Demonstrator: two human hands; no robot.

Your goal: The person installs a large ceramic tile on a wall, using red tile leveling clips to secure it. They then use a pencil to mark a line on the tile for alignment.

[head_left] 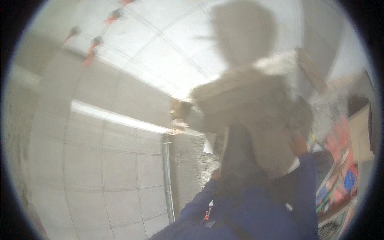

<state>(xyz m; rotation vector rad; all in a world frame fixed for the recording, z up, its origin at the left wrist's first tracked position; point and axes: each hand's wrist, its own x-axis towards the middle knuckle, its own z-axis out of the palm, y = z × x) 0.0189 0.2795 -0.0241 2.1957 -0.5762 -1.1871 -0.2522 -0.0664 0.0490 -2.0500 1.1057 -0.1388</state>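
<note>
Motion smears the whole head view. My left hand (pixel 216 174) shows as a small patch at the end of a blue sleeve, beside the pale left edge of a grey, flat-looking piece (pixel 262 150). On the other side of that piece is my right hand (pixel 298 145), its fingers blurred. My shadow darkens the area between them, so I cannot tell whether either hand grips the piece or what kind of thing it is. A small white rectangular item (pixel 209 143) lies just beyond my left hand.
Large pale tiles (pixel 120 168) with thin joints spread over the left and far side. Several red-orange pieces (pixel 91 52) stand on them at far left. A metal strip (pixel 168 180) edges the tiles, next to rough grey ground (pixel 187 160). Red and blue clutter (pixel 340 160) lies at right.
</note>
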